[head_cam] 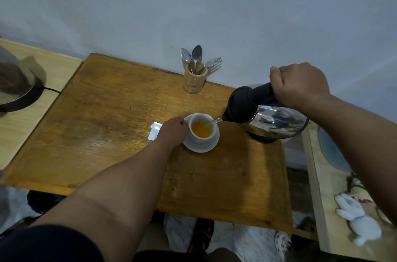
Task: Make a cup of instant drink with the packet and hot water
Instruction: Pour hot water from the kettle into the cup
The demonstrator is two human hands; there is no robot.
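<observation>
A white cup stands on a white saucer in the middle of the wooden table. Orange liquid fills part of the cup. My left hand grips the cup at its left side. My right hand is closed around the black handle of a steel kettle, which is tilted left. A thin stream of water runs from its spout into the cup. A torn white packet lies flat just left of my left hand.
A bamboo holder with spoons and a fork stands at the table's back edge by the wall. A second appliance with a cord sits on the lighter table at left. A plush toy lies on a surface at right.
</observation>
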